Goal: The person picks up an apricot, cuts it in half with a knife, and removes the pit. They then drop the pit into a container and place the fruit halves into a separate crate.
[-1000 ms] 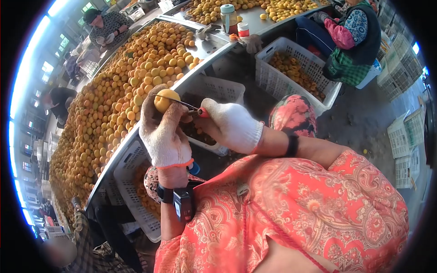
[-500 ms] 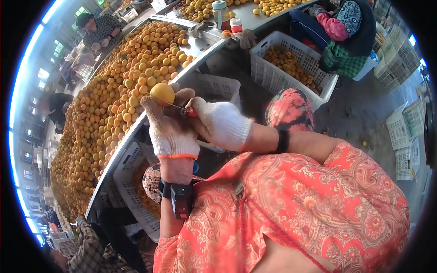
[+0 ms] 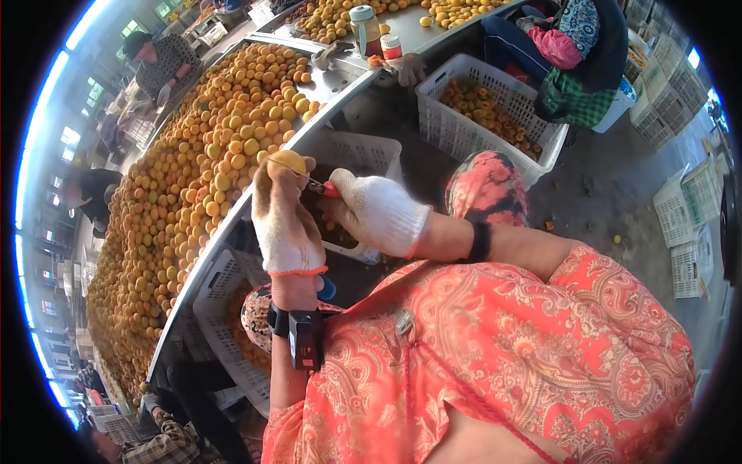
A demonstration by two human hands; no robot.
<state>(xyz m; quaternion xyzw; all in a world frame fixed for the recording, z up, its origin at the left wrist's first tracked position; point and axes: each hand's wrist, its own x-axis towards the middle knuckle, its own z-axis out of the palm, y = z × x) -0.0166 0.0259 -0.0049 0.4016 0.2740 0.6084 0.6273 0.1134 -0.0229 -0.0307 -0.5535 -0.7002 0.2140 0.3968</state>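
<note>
My left hand (image 3: 286, 220), in a white knit glove with soiled fingers, holds a yellow-orange apricot (image 3: 288, 161) up at its fingertips. My right hand (image 3: 384, 214), gloved the same way, grips a small knife (image 3: 331, 189) by its red handle. The thin metal blade points left and meets the near side of the fruit, where its tip is hidden. Both hands are close together beside the metal edge of a sorting table (image 3: 224, 226), over a white crate (image 3: 362, 152) on the floor.
A large heap of apricots (image 3: 182, 182) covers the table at left. A crate of cut fruit (image 3: 495, 116) stands at the right, beside a seated person (image 3: 591, 69). On the table's far part are a jar (image 3: 364, 31) and gloves (image 3: 407, 69). Another crate (image 3: 220, 309) sits below left.
My left hand has turned the apricot, which now shows a flatter side above the fingertips. The knife stays against it in my right hand. The view has shifted slightly.
</note>
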